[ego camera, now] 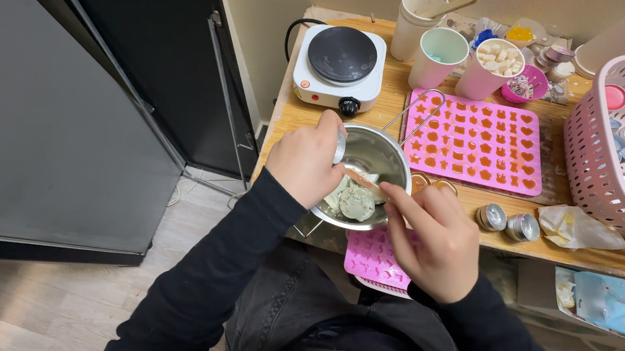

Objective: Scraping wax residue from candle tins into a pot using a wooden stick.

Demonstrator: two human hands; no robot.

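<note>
Both our hands meet at the steel pot [370, 166] near the table's [301, 111] front edge: our left hand [304, 161] grips its rim, our right hand [432, 237] pinches a thin wooden stick [362, 180] into pale green, waxy lumps [354, 198]. We judge the smooth pot could tip toward our lap, since it overhangs. Right of it lies a pink silicone mould [473, 142]; behind, a white hotplate [340, 65].
</note>
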